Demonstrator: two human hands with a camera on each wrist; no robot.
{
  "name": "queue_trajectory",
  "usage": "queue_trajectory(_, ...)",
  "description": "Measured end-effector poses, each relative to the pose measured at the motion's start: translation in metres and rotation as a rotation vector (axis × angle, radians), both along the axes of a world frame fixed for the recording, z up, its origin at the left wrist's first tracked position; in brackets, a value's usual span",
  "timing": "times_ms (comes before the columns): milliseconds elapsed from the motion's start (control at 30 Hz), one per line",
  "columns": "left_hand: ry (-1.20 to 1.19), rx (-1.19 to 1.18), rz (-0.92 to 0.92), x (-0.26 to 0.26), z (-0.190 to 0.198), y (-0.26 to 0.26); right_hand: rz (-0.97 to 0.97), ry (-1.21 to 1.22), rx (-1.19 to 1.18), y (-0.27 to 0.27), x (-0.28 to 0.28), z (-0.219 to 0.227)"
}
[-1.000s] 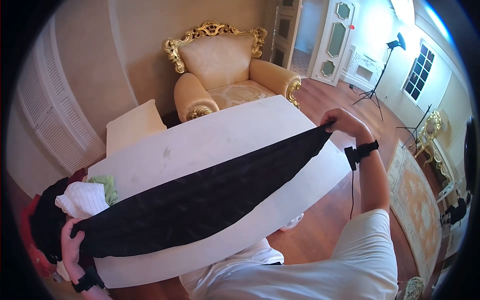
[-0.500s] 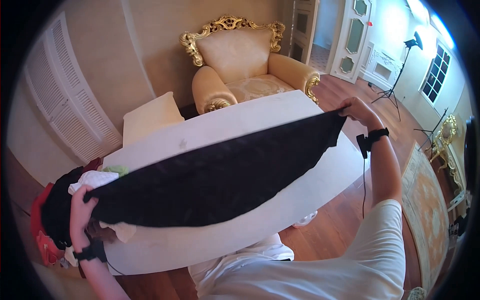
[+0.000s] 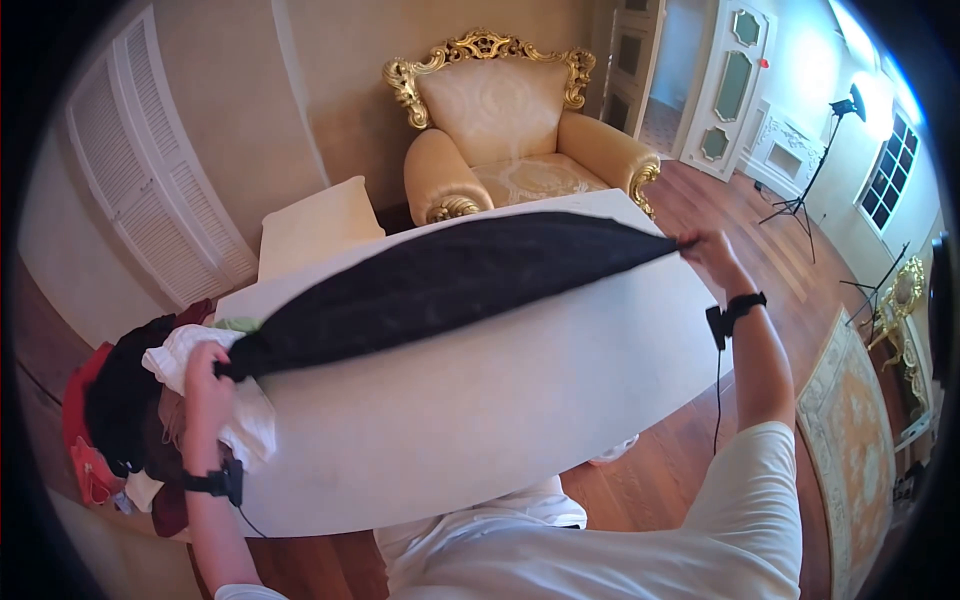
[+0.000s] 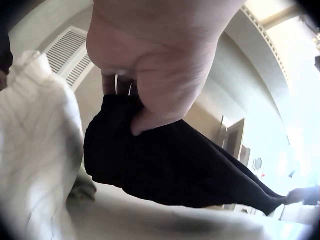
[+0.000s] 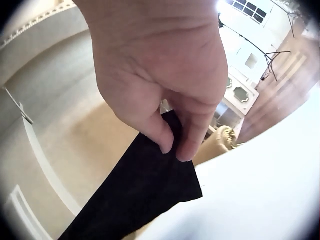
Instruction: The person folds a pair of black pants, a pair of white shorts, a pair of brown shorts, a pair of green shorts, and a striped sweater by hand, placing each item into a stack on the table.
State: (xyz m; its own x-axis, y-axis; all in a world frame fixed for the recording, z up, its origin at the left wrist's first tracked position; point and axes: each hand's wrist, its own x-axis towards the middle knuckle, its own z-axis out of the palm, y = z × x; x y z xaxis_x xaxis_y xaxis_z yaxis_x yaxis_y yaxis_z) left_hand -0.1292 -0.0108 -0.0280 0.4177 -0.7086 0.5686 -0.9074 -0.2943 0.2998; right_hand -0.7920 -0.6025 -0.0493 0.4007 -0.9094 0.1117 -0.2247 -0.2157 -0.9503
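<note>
A long piece of black cloth (image 3: 460, 285) is stretched between my two hands over the white table (image 3: 510, 420), its far edge bowed upward. My left hand (image 3: 208, 390) grips one end beside the clothes pile. In the left wrist view the thumb lies over the black cloth (image 4: 150, 165), with the fingers behind it. My right hand (image 3: 712, 258) holds the opposite end above the table's right side. The right wrist view shows thumb and fingers pinching a corner of the black cloth (image 5: 145, 190).
Heaped at the table's left end are a white striped cloth (image 3: 180, 350), a green cloth (image 3: 236, 324), a black garment (image 3: 125, 400) and red items (image 3: 92, 470). Beyond the table stand a gold armchair (image 3: 500, 120) and a cream board-like piece (image 3: 318, 225). A light stand (image 3: 825, 160) is at right.
The black cloth has swung up and away from me, its middle now bowing toward the far side. My left hand has moved up and right; both hands keep hold of the ends.
</note>
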Motion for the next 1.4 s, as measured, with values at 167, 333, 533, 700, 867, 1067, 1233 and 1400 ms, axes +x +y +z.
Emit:
queue_trajectory(167, 0.015, 0.363, -0.119, -0.051, -0.053, 0.014, -0.046, 0.535, -0.009, 0.025, -0.034, -0.070)
queue_trajectory(333, 0.028, 0.433, -0.085, -0.079, -0.046, 0.026, -0.064, 0.742, -0.051, 0.033, -0.056, -0.071)
queue_trajectory(533, 0.021, 0.448, -0.142, -0.098, -0.051, 0.027, -0.226, 0.784, 0.192, 0.073, -0.041, -0.038)
queue_trajectory(700, 0.064, 0.557, -0.205, -0.104, -0.047, 0.034, -0.132, 1.005, 0.172, 0.087, -0.043, -0.032)
queue_trajectory(867, 0.167, 0.443, -0.147, -0.125, -0.028, 0.021, -0.071, 1.005, 0.159, 0.052, -0.065, -0.061)
queue_trajectory(1067, 0.058, 0.460, -0.226, -0.116, -0.060, 0.019, -0.215, 0.805, 0.022, 0.018, -0.092, -0.103)
queue_trajectory(1233, 0.050, 0.325, -0.188, -0.126, -0.059, 0.026, -0.241, 0.876, 0.060, 0.038, -0.083, -0.085)
queue_trajectory(1400, 0.163, 0.413, -0.231, -0.118, -0.050, 0.041, -0.232, 0.799, 0.143, 0.041, -0.082, -0.084)
